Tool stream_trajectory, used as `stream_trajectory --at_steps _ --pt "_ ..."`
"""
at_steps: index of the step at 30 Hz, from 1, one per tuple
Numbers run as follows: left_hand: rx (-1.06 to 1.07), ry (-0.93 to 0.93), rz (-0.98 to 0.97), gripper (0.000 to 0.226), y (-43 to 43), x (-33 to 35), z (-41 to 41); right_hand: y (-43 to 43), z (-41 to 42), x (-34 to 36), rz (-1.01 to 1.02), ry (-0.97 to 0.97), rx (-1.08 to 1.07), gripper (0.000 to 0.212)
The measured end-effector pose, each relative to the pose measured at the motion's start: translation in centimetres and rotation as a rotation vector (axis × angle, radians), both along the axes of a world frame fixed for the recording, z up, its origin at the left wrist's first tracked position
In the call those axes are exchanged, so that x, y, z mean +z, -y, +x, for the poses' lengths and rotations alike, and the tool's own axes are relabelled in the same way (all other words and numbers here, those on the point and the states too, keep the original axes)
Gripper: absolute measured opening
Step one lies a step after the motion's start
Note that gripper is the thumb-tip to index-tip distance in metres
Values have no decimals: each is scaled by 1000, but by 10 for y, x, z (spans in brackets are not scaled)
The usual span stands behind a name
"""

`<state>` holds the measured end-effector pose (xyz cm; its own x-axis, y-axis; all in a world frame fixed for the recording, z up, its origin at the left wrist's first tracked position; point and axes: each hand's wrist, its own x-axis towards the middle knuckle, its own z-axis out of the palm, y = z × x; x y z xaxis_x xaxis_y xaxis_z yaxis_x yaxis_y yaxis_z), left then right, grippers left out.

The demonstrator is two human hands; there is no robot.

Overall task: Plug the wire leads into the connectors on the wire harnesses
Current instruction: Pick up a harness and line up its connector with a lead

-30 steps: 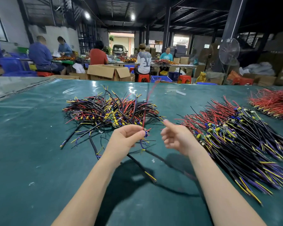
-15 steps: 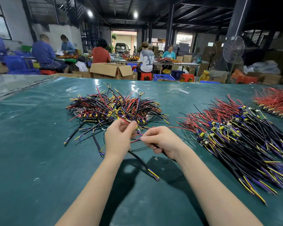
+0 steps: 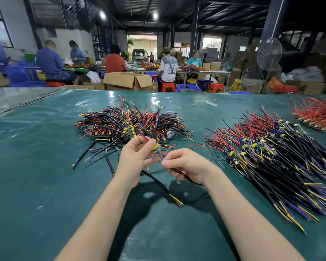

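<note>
Teal, glossy sheeting covers the work table (image 3: pixel 36 166), which fills the lower part of the view inside a dim workshop hall with a dark steel roof. Just above the table's middle, the left hand (image 3: pixel 134 157) pinches a small yellow-and-green connector (image 3: pixel 155 148) between curled thumb and fingertips, with red wires rising from it past the fingers. Directly right of those fingers, the right hand (image 3: pixel 188 164) grips a black cable (image 3: pixel 179 173). Its thumb and forefinger close narrowly on the cable's purple and yellow leads (image 3: pixel 160 157), which reach to the connector; whether they are seated cannot be told. The cable's tail runs back under the right palm. Below both sets of fingers a second cable (image 3: pixel 158 183), also black, lies loose on the sheeting with its coloured ends bare. Beyond the fingertips sits a tangled pile (image 3: pixel 128 121) of black, red, yellow and purple wires. Right of the right hand's fingers lies a combed heap (image 3: pixel 271 157) of harnesses, red wires pointing away and black cables pointing toward the viewer. Farther right again, a red bundle (image 3: pixel 318 113) lies at the table's edge. Past the table's far edge are an open cardboard box (image 3: pixel 128 81), red stools (image 3: pixel 167 86), blue crates (image 3: pixel 188 87) and seated workers (image 3: pixel 49 63) at long benches bearing similar wires. A pedestal fan (image 3: pixel 269 53) stands at right, two ceiling lamps (image 3: pixel 102 15) glow, and a van (image 3: pixel 138 53) shows in the bright doorway.
</note>
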<state>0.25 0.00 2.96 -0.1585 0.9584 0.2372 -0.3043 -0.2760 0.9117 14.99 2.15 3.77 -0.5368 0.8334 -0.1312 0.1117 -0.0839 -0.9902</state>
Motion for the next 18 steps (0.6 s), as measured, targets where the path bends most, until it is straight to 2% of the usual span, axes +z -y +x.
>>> stream_trajectory --at_steps 3,6,11,14,16,18 --pt "80 -49 -40 23 0 1 -2 1 -2 1 -12 -7 -50 28" --pt "68 -60 -86 23 1 1 -7 1 -4 2 23 -8 -79 25" --pt "-30 191 -175 19 -1 5 -9 1 -8 0 81 -51 -104 24" --pt "-36 325 -212 21 -2 5 -10 2 -14 0 250 -19 -161 21" --pt "-23 354 -199 22 -2 6 -10 5 -19 1 447 64 -226 14" --pt "-25 361 -180 20 -2 7 -8 6 -22 -1 549 72 -287 16"
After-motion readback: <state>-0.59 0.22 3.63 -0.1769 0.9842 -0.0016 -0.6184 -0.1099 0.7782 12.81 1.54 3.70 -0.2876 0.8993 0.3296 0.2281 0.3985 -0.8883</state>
